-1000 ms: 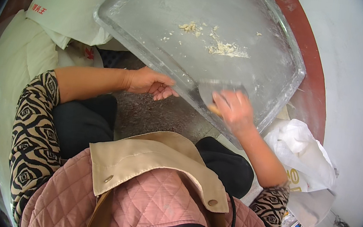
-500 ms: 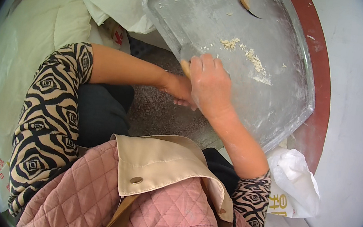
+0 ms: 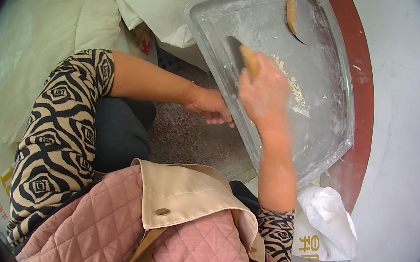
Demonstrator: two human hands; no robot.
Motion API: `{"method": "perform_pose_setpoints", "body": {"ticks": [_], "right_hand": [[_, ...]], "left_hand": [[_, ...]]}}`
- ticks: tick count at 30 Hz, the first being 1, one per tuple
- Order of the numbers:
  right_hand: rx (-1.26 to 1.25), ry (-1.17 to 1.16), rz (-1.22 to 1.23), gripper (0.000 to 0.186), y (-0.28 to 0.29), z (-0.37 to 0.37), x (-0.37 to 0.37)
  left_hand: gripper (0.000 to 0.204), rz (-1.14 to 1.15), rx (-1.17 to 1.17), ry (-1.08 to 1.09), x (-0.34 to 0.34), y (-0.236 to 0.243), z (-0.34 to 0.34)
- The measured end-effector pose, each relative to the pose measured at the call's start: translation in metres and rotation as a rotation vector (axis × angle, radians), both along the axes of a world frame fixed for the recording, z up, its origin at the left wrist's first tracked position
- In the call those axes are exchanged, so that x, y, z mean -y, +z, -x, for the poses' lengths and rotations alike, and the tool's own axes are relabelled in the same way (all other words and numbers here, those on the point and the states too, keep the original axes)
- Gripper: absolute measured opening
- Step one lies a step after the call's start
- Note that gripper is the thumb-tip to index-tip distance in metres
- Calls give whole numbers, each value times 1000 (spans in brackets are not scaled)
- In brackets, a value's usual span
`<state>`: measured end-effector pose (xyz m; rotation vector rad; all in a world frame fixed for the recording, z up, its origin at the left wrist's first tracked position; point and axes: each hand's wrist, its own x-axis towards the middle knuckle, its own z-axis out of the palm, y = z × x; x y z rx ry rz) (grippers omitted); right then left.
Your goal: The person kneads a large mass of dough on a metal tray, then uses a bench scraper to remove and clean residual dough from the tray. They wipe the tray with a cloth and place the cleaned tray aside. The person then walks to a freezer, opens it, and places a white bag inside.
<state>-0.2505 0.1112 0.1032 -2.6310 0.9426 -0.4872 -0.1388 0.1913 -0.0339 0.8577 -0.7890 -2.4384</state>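
Note:
My right hand (image 3: 265,88), slightly smeared by motion, is closed around the wooden handle (image 3: 249,61) of a scraper over the grey tray (image 3: 328,109). Its dark blade (image 3: 235,45) is blurred and points to the far left. Pale crumbs of dough or flour (image 3: 296,92) lie in a streak on the tray just right of that hand. At the tray's near left rim is my left hand (image 3: 213,106), fingers bent and seemingly gripping the edge; part of that contact is hidden. Another wooden-handled tool (image 3: 291,16) with a thin dark curved edge rests at the tray's far end.
A red-brown rounded table edge (image 3: 365,87) shows beyond the tray. Printed white sacks (image 3: 152,1) and a cream padded cloth (image 3: 62,13) lie at the far left. A crumpled white bag (image 3: 327,219) sits at the lower right. Speckled floor (image 3: 183,133) shows below my left hand.
My right hand has moved from the tray's left rim onto its surface, away from my left hand, carrying the scraper. The tray sits slightly farther right and lower in view.

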Motion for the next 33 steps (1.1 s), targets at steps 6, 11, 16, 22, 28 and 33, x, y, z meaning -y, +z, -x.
{"method": "perform_pose_setpoints", "body": {"ticks": [6,11,16,22,28,33], "right_hand": [[-311,-180,-192,33,-4,-14,42],[-95,-83,15,35,-3,-46,48],[-186,-29,-199,45,-31,-102,61],[-105,-241,-133,60,-39,-8,86],[-229,-447,-36,59,8,46,95],[-169,-194,148,33,10,9,132]], "left_hand": [[13,-16,-64,71,0,-1,-2],[13,-67,-122,70,5,0,-3],[12,-108,-61,103,4,1,1],[15,-74,-90,113,6,-2,3],[19,-84,-126,89,6,-4,4],[20,-129,-201,39,8,-6,4]]}}
